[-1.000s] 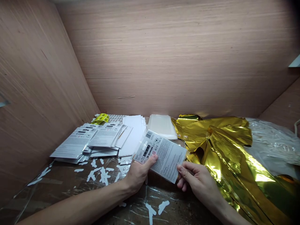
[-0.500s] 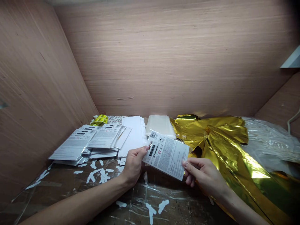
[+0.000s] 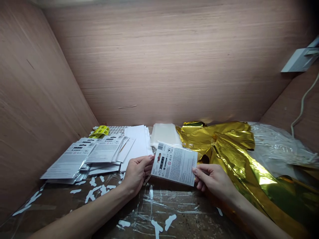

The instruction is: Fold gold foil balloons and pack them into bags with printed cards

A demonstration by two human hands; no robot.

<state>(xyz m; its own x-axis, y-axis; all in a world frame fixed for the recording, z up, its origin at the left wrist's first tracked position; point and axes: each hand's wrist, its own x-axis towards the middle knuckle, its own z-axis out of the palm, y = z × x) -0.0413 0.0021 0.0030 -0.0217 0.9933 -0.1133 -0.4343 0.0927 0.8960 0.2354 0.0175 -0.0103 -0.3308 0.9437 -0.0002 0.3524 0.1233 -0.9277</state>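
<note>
A flat printed card in a clear sleeve (image 3: 176, 164), with a barcode, small symbols and a hang hole at its left end, is held tilted above the table. My right hand (image 3: 211, 177) grips its lower right edge, thumb on top and fingers underneath. The closed fingers of my left hand (image 3: 138, 174) pinch at the left edge beside the hang hole; their undersides are hidden. Something pale and thin shows just below those fingers, too small to name. Behind the card lies a stack of clear plastic sleeves (image 3: 165, 134).
Stacks of similar printed cards (image 3: 71, 161) stand at left, beside white sheets (image 3: 136, 139) and a yellow label strip (image 3: 100, 131). White cut-outs (image 3: 170, 221) litter the taped brown table (image 3: 184, 215). Gold foil (image 3: 231, 162) spreads at right, near clear plastic (image 3: 276, 146). Wooden panels (image 3: 159, 66) enclose the space.
The card has turned to lie more level, and its right end has risen a little. My left thumb has slid back to the card's edge. The whole view has shifted slightly.
</note>
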